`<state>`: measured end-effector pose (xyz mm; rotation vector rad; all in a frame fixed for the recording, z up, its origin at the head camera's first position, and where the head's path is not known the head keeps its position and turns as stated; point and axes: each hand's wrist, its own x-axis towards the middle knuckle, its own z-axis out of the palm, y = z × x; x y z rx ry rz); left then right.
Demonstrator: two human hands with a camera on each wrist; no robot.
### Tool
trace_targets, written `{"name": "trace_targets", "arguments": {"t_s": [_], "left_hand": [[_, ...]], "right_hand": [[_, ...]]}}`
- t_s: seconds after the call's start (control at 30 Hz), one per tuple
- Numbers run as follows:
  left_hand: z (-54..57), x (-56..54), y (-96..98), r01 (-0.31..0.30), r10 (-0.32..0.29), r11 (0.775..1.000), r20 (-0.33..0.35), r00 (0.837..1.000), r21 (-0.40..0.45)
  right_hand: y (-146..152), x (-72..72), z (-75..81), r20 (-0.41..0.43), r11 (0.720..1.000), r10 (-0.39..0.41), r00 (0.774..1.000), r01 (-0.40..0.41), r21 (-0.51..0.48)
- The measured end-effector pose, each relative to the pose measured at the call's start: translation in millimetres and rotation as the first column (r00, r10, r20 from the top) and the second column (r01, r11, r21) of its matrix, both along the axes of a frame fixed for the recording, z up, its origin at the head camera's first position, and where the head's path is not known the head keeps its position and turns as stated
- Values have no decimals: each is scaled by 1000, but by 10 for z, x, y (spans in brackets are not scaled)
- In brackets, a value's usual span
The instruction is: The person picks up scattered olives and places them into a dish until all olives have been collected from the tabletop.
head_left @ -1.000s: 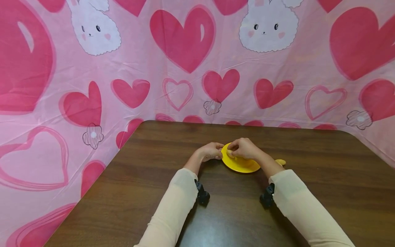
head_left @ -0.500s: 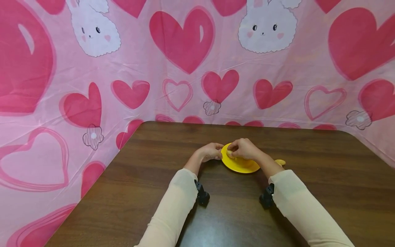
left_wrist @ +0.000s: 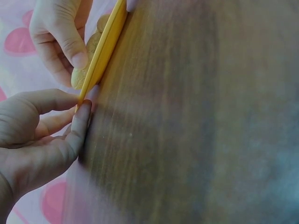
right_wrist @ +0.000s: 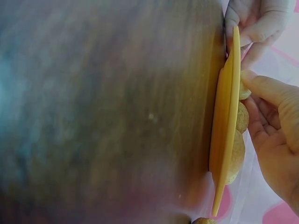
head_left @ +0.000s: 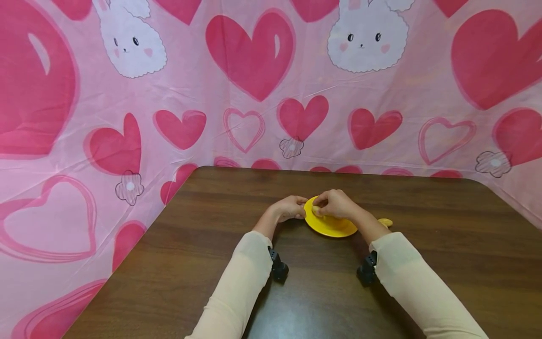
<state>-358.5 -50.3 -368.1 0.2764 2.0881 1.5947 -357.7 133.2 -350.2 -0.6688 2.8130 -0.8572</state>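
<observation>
A round yellow plate (head_left: 332,229) stands on the brown table. My left hand (head_left: 289,208) pinches its left rim; in the left wrist view the thumb and fingertips lie on either side of the edge (left_wrist: 100,56). Over the plate, my right hand (head_left: 337,204) holds a tan, lumpy, rounded piece (left_wrist: 80,78) between thumb and fingers, low at the plate's surface. More tan pieces with rough skin (right_wrist: 236,158) sit on the plate, seen side-on in the right wrist view and mostly hidden by my right hand in the head view.
Another tan oblong piece (head_left: 385,222) lies on the table just right of the plate, beside my right wrist. The wooden table (head_left: 203,263) reaches back to a pink cloth (head_left: 186,75) printed with hearts and rabbits. Black wrist cameras (head_left: 277,267) sit under both sleeves.
</observation>
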Motion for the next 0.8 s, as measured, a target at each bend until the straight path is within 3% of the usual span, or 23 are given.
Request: {"name": "trace_targets", "arguments": {"t_s": [0.4,0.8], "left_hand": [[4,1,9,-2,2,1000,10,1000,4],[12,11,11,-19,19,1000,5,1000,-22]], "right_hand": [[18,17,18,20,1000,-10,1000,10,-11],[112,16,37,38,992,-57,998,61,-114]]}}
